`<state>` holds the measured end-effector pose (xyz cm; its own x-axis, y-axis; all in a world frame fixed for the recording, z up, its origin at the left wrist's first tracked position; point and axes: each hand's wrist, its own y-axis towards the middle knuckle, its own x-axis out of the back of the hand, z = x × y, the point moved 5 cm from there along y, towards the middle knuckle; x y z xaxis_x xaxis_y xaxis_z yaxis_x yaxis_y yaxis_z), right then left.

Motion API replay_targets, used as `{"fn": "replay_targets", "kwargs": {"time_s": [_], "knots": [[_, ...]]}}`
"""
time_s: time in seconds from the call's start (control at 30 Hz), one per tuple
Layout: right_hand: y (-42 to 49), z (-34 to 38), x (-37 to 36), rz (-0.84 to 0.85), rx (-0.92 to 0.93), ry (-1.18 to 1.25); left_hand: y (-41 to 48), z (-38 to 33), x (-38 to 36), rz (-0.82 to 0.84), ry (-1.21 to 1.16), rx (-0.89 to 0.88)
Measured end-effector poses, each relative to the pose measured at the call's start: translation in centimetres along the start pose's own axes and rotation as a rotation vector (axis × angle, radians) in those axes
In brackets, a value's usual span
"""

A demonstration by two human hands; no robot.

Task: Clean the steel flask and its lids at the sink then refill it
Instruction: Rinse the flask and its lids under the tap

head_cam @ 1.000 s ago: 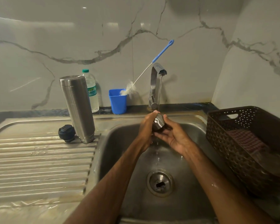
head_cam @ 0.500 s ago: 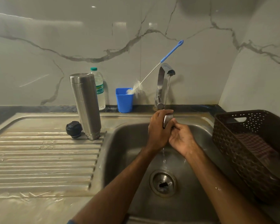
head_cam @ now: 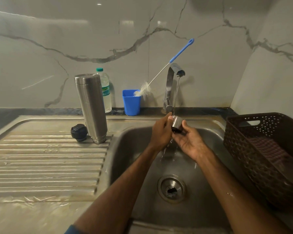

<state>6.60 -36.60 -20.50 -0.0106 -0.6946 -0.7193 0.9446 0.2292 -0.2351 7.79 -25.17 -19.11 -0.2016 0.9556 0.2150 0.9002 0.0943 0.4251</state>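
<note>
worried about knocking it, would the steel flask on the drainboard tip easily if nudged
The steel flask is tall and narrow, standing upright on the ribbed drainboard, so it probably tips easily. Its smooth metal wall could be slippery when wet. Once down it would likely roll.

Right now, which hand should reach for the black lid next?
Left, probably: the black lid sits on the drainboard beside the flask, nearer the left hand; the right hand cradles the steel cap.
</note>
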Motion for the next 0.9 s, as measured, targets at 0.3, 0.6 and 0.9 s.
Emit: {"fn": "replay_targets", "kwargs": {"time_s": [0.3, 0.6, 0.9], "knots": [[-0.2, -0.6, 0.5, -0.04, -0.023, -0.223, 0.1, 1.2, 0.2, 0.001, -0.116, 0.295], [-0.1, 0.0, 0.8, -0.102, 0.067, -0.408, -0.3, 1.1, 0.6, 0.091, -0.145, 0.31], [0.2, 0.2, 0.8, -0.165, 0.153, -0.59, -0.5, 1.1, 0.7, -0.073, -0.184, 0.457]]}}
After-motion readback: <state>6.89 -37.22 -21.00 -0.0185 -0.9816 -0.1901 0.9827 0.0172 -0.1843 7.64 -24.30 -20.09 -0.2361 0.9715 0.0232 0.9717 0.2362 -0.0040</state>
